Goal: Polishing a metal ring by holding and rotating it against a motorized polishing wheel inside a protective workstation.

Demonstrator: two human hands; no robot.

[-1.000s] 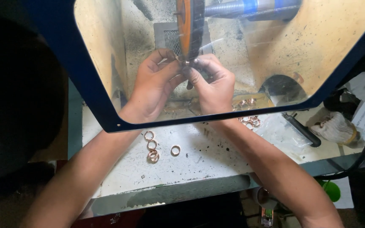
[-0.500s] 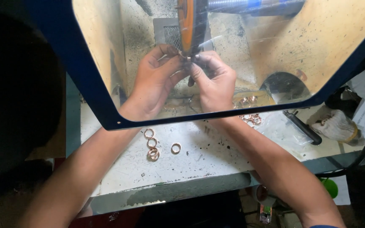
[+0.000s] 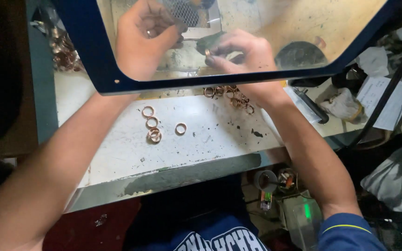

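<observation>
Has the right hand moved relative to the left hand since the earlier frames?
Yes. The right hand has drawn away rightward from the left hand; judged against the loose rings on the bench, a gap has opened.

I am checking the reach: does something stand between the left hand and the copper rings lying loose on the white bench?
Yes. The left hand is behind the clear shield, whose blue frame crosses above the copper rings. The forearm passes under that edge.

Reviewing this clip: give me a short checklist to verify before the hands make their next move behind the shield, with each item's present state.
1. Left hand behind transparent shield: ok.
2. Right hand behind shield: ok.
3. Small ring pinched in right fingertips: ok.
4. What the left hand holds: cannot tell.
5. Loose rings lying flat on the white bench, away from its edge: ok.
6. Second ring cluster apart from the first: ok.
</observation>
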